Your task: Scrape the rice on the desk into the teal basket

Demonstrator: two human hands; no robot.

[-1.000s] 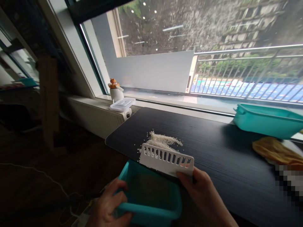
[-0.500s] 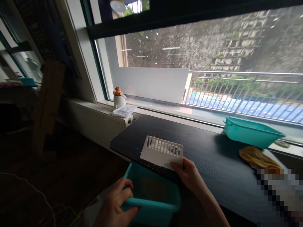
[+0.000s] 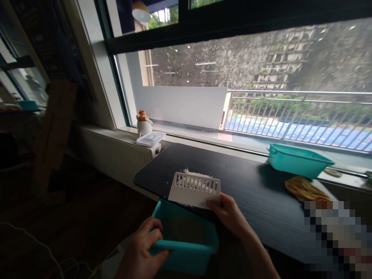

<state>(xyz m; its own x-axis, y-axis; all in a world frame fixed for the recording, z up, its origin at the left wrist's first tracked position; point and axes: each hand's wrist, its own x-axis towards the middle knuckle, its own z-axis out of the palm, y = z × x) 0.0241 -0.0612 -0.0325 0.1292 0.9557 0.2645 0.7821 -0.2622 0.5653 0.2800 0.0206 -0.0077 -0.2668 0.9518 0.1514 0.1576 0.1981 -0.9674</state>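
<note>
My right hand grips a white slotted plastic panel by its lower right corner, standing it on edge at the front rim of the black table. A thin line of white rice grains shows just behind the panel's top edge, and a few grains cling to its lower edge. My left hand is closed on the near left rim of a teal plastic bin, which it holds below the table's front edge, right under the panel.
A second teal bin stands at the table's back right, with a yellow cloth in front of it. On the radiator sill at left sit a white figurine with an orange top and a clear lidded box. A railing lies beyond the window.
The panel has been dragged towards the table's front edge, pushing the rice pile along; most of the pile is now hidden behind the panel. My head has tilted up. The left hand still holds the bin.
</note>
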